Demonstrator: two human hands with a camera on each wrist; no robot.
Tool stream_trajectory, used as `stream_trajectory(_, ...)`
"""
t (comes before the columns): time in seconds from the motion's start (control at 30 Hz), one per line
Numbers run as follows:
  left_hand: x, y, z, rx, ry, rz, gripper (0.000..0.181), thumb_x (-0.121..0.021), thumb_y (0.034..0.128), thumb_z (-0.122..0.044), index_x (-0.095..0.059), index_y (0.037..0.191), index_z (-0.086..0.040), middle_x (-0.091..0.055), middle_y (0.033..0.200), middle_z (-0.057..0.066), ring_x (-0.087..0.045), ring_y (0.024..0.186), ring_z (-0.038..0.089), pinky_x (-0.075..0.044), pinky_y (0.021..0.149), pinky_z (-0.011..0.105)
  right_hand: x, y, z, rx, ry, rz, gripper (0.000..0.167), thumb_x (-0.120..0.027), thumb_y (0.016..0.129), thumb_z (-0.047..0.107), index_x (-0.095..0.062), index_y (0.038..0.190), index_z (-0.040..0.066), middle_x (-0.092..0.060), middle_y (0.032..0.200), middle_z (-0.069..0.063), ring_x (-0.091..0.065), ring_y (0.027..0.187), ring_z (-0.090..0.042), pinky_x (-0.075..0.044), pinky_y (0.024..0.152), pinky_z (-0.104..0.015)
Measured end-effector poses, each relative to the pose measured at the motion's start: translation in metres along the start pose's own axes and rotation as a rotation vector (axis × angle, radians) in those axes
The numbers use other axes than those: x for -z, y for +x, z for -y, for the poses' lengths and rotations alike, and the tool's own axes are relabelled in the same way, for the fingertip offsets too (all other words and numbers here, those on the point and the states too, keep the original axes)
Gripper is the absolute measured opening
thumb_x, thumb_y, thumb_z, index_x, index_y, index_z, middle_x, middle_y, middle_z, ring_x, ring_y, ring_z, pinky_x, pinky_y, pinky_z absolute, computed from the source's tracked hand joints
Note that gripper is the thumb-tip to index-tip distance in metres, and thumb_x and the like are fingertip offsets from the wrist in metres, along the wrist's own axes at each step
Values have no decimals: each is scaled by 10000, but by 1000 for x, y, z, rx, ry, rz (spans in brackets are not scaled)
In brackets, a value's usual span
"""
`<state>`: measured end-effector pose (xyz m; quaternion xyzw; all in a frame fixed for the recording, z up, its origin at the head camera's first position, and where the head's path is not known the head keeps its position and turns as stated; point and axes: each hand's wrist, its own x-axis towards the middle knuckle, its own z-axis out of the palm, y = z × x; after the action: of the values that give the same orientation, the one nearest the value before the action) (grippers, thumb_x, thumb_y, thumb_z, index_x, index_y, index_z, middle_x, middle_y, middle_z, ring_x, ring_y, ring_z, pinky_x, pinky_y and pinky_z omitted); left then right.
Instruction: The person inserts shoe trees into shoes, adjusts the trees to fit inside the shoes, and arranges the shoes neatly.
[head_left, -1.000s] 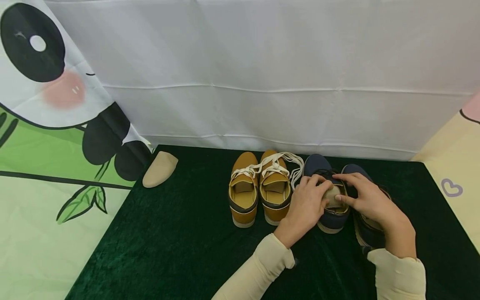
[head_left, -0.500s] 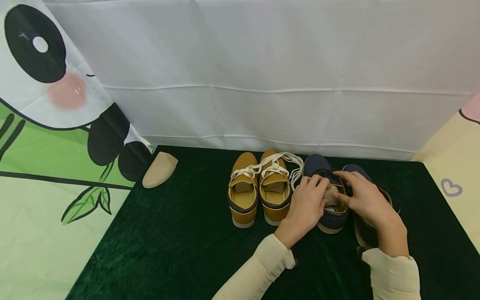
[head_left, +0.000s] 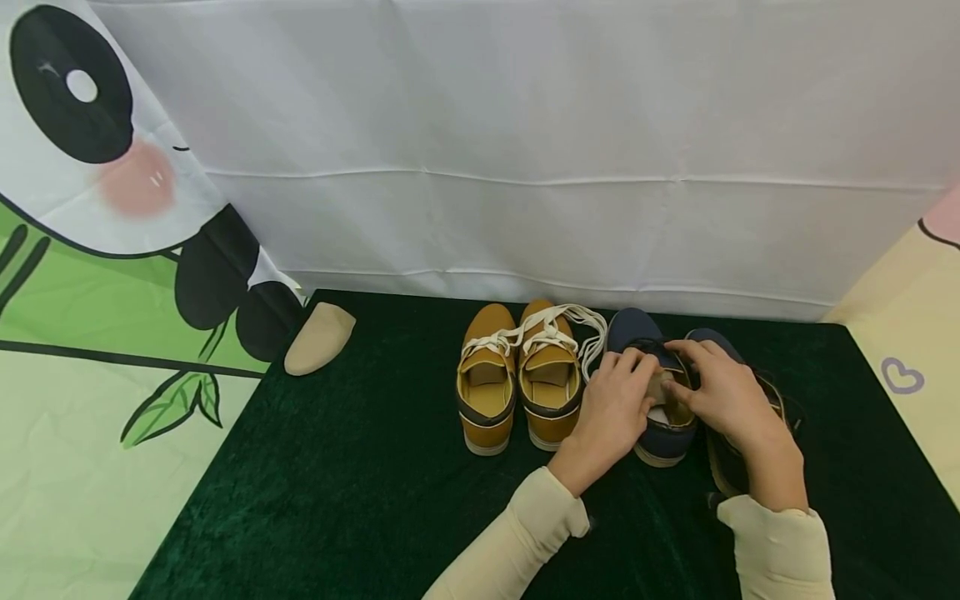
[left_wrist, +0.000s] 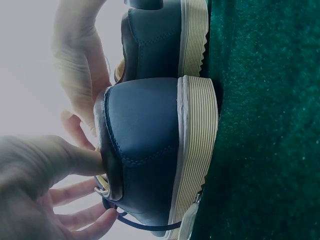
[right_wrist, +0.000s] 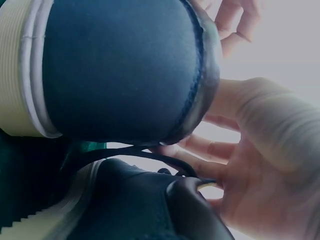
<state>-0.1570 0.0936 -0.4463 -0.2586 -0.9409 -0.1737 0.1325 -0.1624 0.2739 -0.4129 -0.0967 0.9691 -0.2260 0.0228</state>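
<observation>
The left hand [head_left: 609,410] grips the left blue shoe [head_left: 664,440], right of the brown shoes [head_left: 486,427]; whether the right hand [head_left: 726,402] pinches the pad [head_left: 656,388] inside is unclear. Probably light, firm: pinch its near end.

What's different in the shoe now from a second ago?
The beige piece slid forward toward the toe inside the navy shoe, so more white shows behind it. The right hand shifted a little left. Nothing was let go that I can see. The left hand, tan shoes and other beige piece stayed put.
</observation>
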Motion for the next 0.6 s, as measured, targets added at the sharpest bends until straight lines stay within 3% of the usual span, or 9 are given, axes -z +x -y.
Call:
stream_trajectory(0.17, 0, 0, 0, 6, 15, 2, 410, -802, 933, -317, -583, 1273, -249, -595, 1348, -47, -579, 1163, 146, -550, 952, 263, -5, 3, 0, -17, -35, -32, 545, -732, 960, 255, -545, 1441, 80, -589, 1276, -278, -599, 972, -391, -502, 799, -591)
stream_trajectory(0.4, 0, 1, -1, 8, 18, -8, 416, -817, 920, -298, -574, 1252, -236, -604, 1302, -64, -582, 1136, 137, -536, 955, 237, -14, 8, 3, -18, -50, -69, 507, -731, 952, 205, -527, 1390, 50, -559, 1309, -316, -554, 1171, -494, -321, 1034, -788)
stream_trajectory(0.6, -2, 1, -2, 3, 24, -14, 392, -816, 922, -277, -566, 1221, -235, -606, 1254, -69, -571, 1127, 137, -529, 947, 220, -18, 10, 4, -38, -55, -109, 477, -742, 940, 178, -532, 1350, 56, -574, 1262, -316, -561, 1135, -494, -321, 1018, -788)
